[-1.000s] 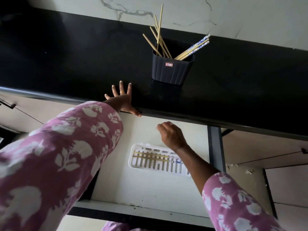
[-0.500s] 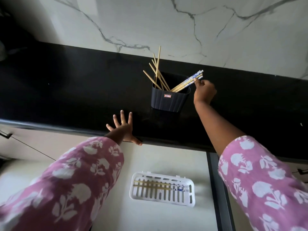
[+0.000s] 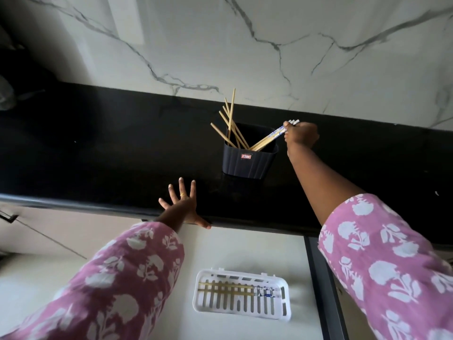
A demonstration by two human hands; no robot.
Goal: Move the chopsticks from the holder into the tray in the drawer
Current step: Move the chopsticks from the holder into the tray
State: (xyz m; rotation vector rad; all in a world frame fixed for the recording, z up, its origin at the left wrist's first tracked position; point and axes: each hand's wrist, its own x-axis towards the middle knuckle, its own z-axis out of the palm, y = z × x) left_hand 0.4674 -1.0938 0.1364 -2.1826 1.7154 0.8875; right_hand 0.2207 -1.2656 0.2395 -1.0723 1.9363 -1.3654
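Note:
A dark ribbed holder (image 3: 247, 161) stands on the black counter (image 3: 98, 153). Several plain bamboo chopsticks (image 3: 229, 123) lean to its left side. A blue-and-white patterned pair of chopsticks (image 3: 267, 139) leans to the right, and my right hand (image 3: 301, 134) is closed around its top end. My left hand (image 3: 182, 204) rests flat, fingers spread, on the counter's front edge. Below, in the open drawer (image 3: 245, 246), a white slotted tray (image 3: 241, 294) holds a pair of chopsticks lying lengthwise.
A white marble wall with grey veins (image 3: 245, 45) rises behind the counter. A dark vertical cabinet frame (image 3: 321, 290) borders the drawer on the right. A dark cabinet handle (image 3: 8, 217) shows at the far left.
My right hand rose from above the drawer to the holder and closed on the patterned chopsticks. My view tilted upward. The left hand stayed on the counter edge.

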